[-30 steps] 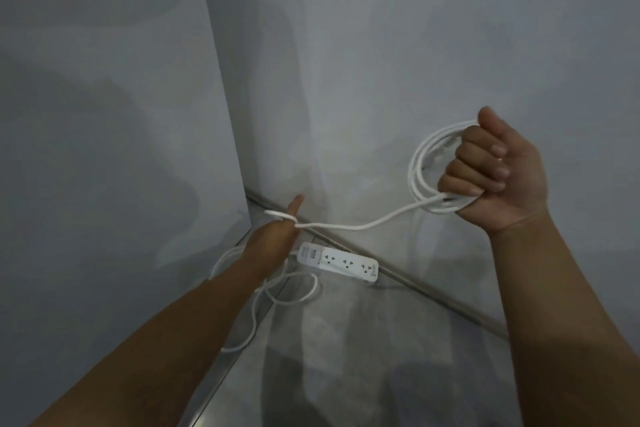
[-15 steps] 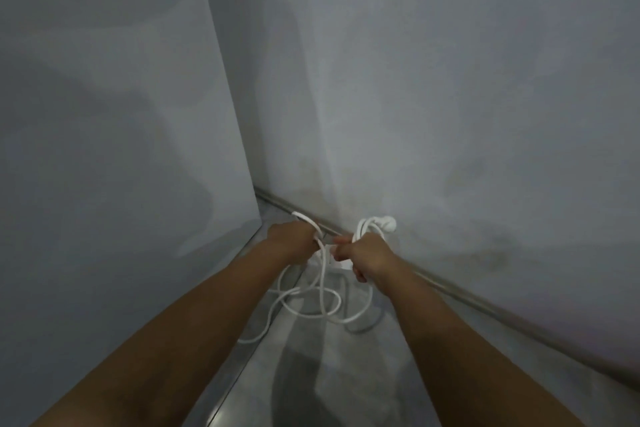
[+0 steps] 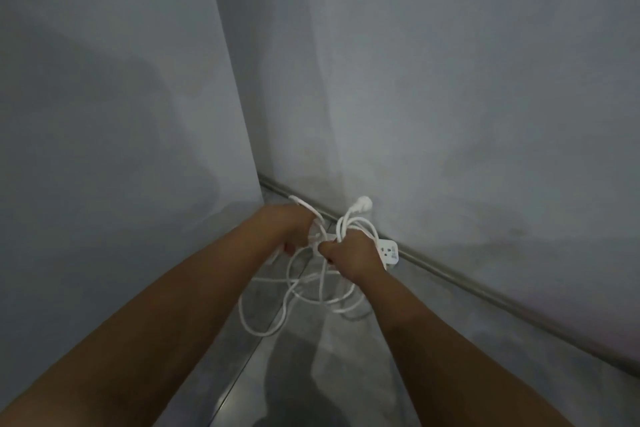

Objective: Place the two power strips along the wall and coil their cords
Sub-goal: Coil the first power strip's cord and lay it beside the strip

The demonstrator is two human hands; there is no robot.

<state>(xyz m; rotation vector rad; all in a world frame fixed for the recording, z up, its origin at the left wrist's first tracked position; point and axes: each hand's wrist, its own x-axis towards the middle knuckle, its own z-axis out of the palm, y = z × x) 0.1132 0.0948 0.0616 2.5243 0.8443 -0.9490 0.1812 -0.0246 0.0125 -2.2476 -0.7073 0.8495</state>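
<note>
While both arms reach down into the corner, the hands meet low over the floor, almost touching each other. The right hand is closed on a gathered bunch of white cord, with the plug sticking up above the loops at its far side. The left hand is clamped on another stretch of the same cord just to the left. One power strip lies on the floor right against the base of the wall, half hidden behind the right hand. I see no second strip from where I stand. Slack cord sprawls in loose loops on the near side of the hands. This looks like the coiling step, partly done. Next, the loose loops probably need drawing up into the bundle, evenly, before it is set down beside the strip.
</note>
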